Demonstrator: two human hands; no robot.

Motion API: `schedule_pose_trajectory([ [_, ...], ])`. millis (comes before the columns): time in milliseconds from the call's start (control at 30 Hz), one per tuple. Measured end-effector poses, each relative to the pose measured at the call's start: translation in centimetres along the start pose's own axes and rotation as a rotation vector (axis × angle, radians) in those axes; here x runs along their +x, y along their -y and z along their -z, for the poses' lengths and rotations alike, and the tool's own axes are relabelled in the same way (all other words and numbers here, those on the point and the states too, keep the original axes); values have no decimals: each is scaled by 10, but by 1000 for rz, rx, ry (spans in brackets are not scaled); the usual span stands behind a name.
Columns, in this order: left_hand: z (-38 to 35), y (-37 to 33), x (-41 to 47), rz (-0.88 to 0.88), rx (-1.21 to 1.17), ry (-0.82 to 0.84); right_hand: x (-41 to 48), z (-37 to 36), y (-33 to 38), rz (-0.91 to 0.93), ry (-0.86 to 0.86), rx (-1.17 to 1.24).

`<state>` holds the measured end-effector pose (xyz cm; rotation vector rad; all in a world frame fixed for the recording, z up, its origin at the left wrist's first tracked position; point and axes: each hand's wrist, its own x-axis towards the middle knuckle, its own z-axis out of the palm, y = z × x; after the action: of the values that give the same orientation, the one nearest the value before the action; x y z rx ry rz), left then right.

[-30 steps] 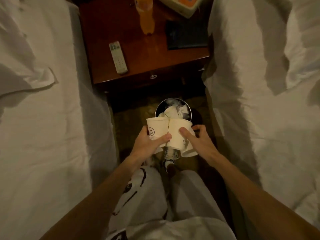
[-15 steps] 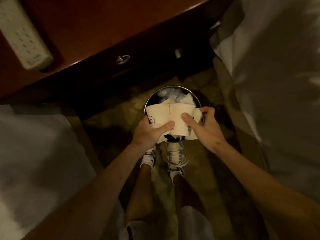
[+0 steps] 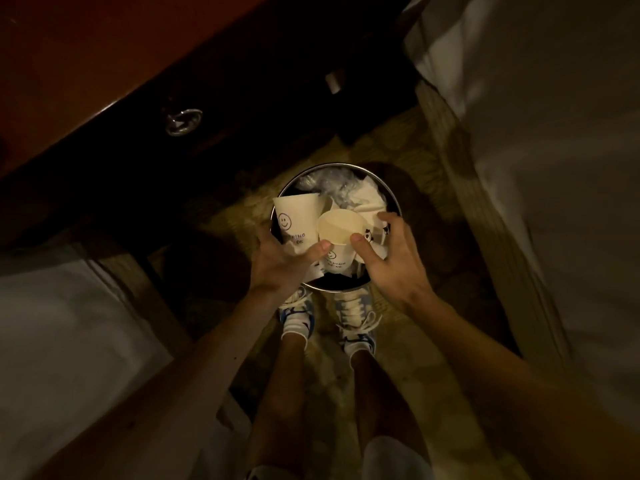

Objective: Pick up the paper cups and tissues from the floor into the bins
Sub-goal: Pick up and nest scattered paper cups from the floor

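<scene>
A round metal bin (image 3: 333,165) stands on the carpet just past my feet. Crumpled tissues (image 3: 369,199) and clear plastic lie inside it. Two white paper cups sit at the bin's mouth: a smiley-face cup (image 3: 293,219) leans at the left, and a second cup (image 3: 336,227) tips with its opening toward me. My left hand (image 3: 282,263) is under the smiley cup with its fingers spread and its thumb reaching toward the second cup. My right hand (image 3: 393,259) hovers over the bin's right side, fingers straight and apart, gripping nothing.
A dark wooden nightstand with a metal drawer knob (image 3: 181,121) rises behind the bin. White-sheeted beds flank the narrow aisle, one on the left (image 3: 69,341) and one on the right (image 3: 554,168). My two sneakers (image 3: 356,322) stand on patterned carpet close to the bin.
I bent lower over the bin. Both hands, which gripped the two cups side by side, have spread their fingers, and the cups have tipped down into the bin's mouth.
</scene>
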<state>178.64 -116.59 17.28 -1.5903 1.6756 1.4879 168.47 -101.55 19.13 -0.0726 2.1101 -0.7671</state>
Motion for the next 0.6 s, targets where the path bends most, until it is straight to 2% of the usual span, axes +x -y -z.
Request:
schedule_pose_trajectory([
  [133,-14,7,-8,42,-96,-78,-1,3,1,5,41,-71],
  [233,-27,16,-15,47,-180,-40,-3,-1,-1,43,44,-126],
  [333,-39,25,-25,-44,-344,27,-4,-7,-5,61,48,-185],
  [467,-43,31,-28,-86,-392,71,-8,-9,-9,97,55,-211],
  [533,-42,35,-25,-56,-465,55,-10,-8,-11,102,50,-214],
  [600,-39,36,-26,-24,-416,2,-13,-4,-12,77,61,-211],
])
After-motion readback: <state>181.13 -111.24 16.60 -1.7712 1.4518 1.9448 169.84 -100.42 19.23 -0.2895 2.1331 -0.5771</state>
